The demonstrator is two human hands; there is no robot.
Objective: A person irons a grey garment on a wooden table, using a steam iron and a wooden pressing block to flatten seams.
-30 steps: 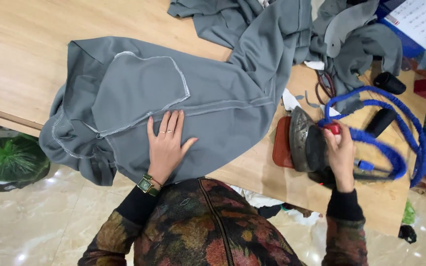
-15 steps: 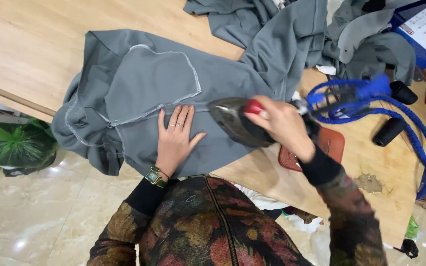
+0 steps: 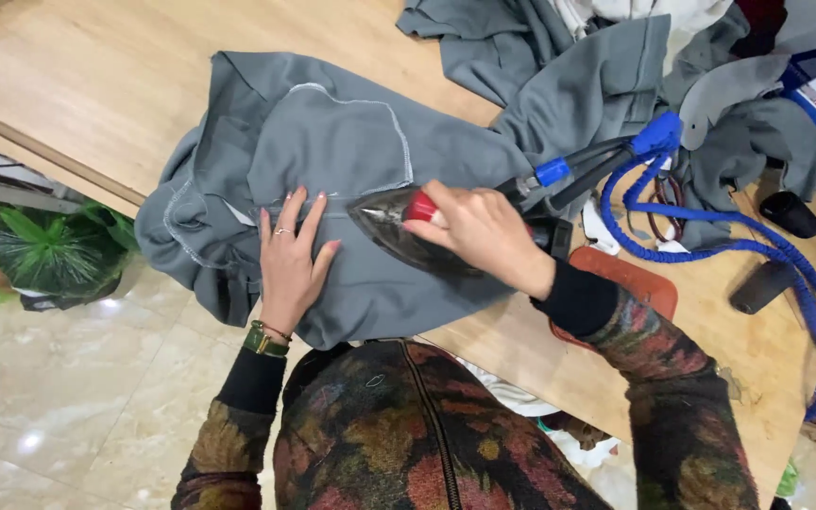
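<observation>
Grey garment [image 3: 351, 151] pinned flat by left hand [image 3: 290, 260].

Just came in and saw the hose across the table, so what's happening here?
A person is ironing a grey garment spread on a wooden table. The right hand grips the handle of a dark iron resting on the fabric, with a blue hose trailing off to the right. The left hand lies flat on the cloth beside the iron's tip, near the stitched pocket. A red-brown iron rest sits on the table beside the right forearm.
</observation>
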